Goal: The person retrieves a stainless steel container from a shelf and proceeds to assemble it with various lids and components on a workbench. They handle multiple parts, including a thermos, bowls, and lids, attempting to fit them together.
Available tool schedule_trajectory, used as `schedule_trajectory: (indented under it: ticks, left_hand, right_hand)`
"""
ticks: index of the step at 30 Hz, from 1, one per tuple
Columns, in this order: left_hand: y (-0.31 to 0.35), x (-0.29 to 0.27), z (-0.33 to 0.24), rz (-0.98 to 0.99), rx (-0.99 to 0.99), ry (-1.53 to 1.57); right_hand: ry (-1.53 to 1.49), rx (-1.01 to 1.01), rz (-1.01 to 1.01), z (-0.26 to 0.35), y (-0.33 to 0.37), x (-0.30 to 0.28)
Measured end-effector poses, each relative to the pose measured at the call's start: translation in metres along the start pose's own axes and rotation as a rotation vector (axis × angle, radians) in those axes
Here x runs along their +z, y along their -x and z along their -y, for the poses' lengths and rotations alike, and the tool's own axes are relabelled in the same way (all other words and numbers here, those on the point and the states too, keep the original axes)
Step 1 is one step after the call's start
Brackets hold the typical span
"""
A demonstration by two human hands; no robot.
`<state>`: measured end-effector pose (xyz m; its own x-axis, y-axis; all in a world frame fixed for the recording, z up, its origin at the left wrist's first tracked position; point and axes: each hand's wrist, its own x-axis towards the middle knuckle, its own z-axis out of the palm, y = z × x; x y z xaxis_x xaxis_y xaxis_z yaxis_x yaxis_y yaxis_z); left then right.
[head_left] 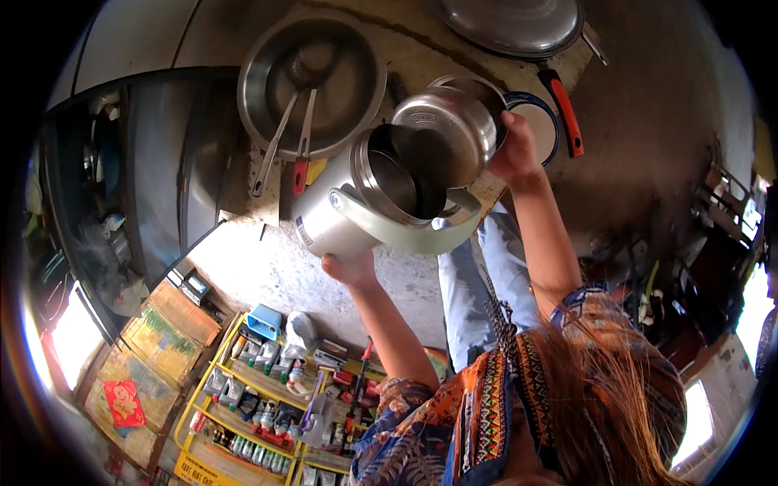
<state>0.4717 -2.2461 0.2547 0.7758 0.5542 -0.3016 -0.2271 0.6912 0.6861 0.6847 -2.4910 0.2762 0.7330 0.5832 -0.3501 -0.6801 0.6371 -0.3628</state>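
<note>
My left hand [350, 267] is closed around the bottom of a wide steel insulated food jar [326, 223]. The jar is tilted with its lid off, and its dark inside shows. A pale green carry handle [413, 236] swings out over its near side. At the jar's mouth, my right hand [516, 150] grips a round stainless steel container [450, 130] by its right side. That container is tipped, and its lower part overlaps the mouth of the jar. Some of the right fingers are hidden behind the steel.
A large steel basin [250, 89] on the worktop holds a skimmer [284, 134] and a red-handled utensil [301, 170]. Behind my right hand stand another steel vessel [478, 91] and a blue-rimmed white bowl [545, 105]. A lidded pan [519, 28] has a red-black handle [563, 113]. A yellow rack [235, 377] holds bottles.
</note>
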Motion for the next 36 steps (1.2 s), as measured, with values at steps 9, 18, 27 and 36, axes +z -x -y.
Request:
schedule_trajectory:
  ticks: [9,18,27,36]
  left_hand:
    - [-0.016,0.023,0.061,0.097,-0.1,0.176]
    - [0.012,-0.019,0.055,0.016,-0.164,0.292]
    - [0.028,-0.052,0.021,-0.124,-0.058,0.076]
    - [0.034,0.009,-0.038,-0.066,0.036,-0.317]
  right_hand:
    - [0.572,-0.366,-0.181,0.019,0.038,0.072]
    - [-0.091,-0.059,-0.829,-0.021,-0.053,-0.021]
    - [-0.019,-0.113,-1.094,-0.071,-0.116,-0.097]
    - [0.031,0.218,-0.355,-0.088,-0.01,-0.02]
